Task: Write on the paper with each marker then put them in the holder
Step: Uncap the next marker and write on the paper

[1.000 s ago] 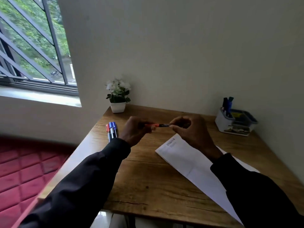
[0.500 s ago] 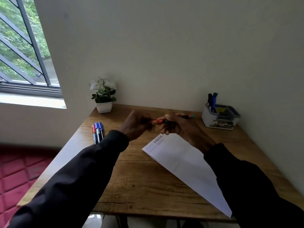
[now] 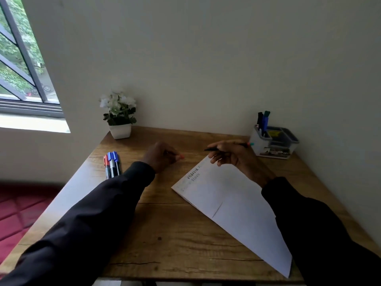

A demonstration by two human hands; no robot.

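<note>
Cap (image 3: 181, 156) now off marker (image 3: 212, 149), flowerpot (image 3: 120, 131) beyond

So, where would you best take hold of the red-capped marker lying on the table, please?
Probably mid-barrel, from above and its free left side: the red-capped marker lies flat, outermost in its row, with the blue-capped markers tight against its right.
</note>
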